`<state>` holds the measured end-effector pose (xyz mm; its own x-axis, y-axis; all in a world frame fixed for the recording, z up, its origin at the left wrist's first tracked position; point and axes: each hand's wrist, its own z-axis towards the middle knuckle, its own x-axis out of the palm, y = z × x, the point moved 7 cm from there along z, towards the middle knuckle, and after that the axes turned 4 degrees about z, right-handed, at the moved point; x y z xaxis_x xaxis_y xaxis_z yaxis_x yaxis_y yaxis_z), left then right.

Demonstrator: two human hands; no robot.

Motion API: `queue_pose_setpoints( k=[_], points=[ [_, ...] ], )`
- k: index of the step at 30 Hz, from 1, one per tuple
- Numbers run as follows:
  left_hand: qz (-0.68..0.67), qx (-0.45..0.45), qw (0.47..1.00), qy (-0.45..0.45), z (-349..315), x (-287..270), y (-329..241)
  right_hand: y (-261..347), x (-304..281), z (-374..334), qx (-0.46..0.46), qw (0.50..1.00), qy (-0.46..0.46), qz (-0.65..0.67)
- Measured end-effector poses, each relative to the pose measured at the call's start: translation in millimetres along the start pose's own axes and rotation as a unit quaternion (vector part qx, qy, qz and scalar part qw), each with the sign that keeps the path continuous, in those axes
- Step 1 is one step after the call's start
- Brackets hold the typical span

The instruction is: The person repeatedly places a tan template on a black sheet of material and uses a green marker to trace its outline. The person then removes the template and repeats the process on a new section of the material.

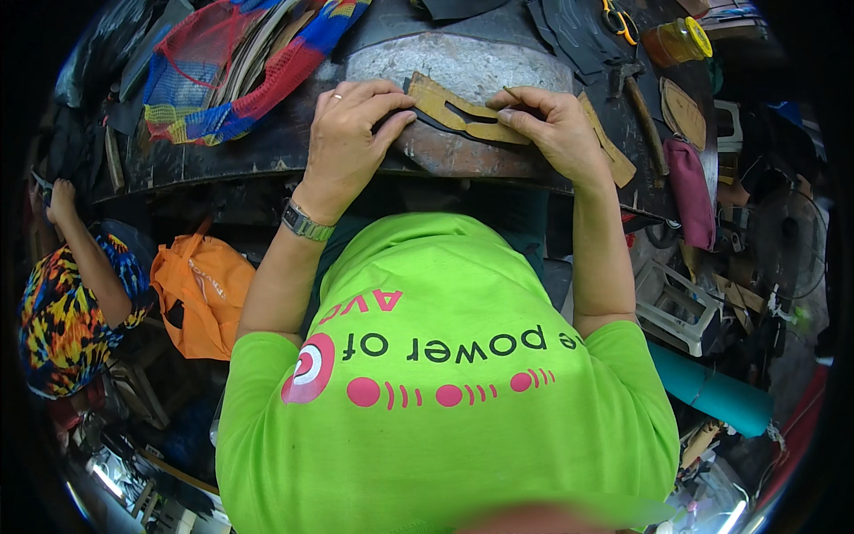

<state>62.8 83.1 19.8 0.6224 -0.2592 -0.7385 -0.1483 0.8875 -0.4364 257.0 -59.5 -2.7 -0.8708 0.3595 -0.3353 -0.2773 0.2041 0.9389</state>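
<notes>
A tan cardboard pattern piece (pixel 436 100) with a curved slot lies on top of a black sheet piece (pixel 431 114), whose dark edge shows along the near side. My left hand (pixel 354 133) pinches the left end of the two layers between thumb and fingers. At the right end, my right hand (pixel 553 129) is closed on the pattern, thumb against its edge. Something thin sticks out by the right fingertips, too small to name. Both pieces are held over a worn grey slab (pixel 463 60) on the dark bench. Beside my right wrist lies another tan pattern piece (pixel 608 142).
To the left sits a mesh bag (pixel 191 84) of flat pieces. A hammer (pixel 647 125), orange-handled scissors (pixel 620 22), black sheets (pixel 578 40) and a yellow-lidded jar (pixel 678 42) occupy the right side. An orange bag (pixel 203 294) hangs below left, near another person's arm (pixel 93 258).
</notes>
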Motion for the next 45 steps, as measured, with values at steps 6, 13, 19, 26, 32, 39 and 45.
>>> queue_pose_setpoints(
  k=[6, 13, 19, 26, 32, 39, 45],
  points=[
    [0.023, -0.018, 1.000, 0.002, 0.6, -0.6, 1.4, 5.1, 3.2, 7.7, 0.020, 0.996, 0.041, -0.078],
    [0.025, -0.028, 0.999, -0.037, 0.1, -2.9, 0.2, 10.3, 6.5, 17.4, 0.026, 0.992, 0.088, -0.085],
    [0.040, 0.009, 0.998, -0.047, -1.4, -2.0, -2.2, 11.1, 5.6, 19.7, 0.041, 0.990, 0.098, -0.090],
    [0.058, 0.015, 0.998, -0.013, -1.9, 0.8, -3.3, 11.9, 6.5, 20.0, 0.054, 0.991, 0.095, -0.080],
    [0.023, 0.012, 0.999, 0.023, -7.3, 3.3, -15.9, 13.6, 4.7, 19.2, 0.044, 0.989, 0.096, -0.107],
    [0.049, 0.059, 0.992, 0.105, -11.0, 1.2, -30.3, 13.7, 5.2, 21.6, 0.007, 0.992, 0.085, -0.089],
    [0.089, 0.088, 0.979, 0.160, -16.6, 5.0, -39.8, 9.9, 3.6, 24.6, 0.017, 0.993, 0.084, -0.086]
  ],
)
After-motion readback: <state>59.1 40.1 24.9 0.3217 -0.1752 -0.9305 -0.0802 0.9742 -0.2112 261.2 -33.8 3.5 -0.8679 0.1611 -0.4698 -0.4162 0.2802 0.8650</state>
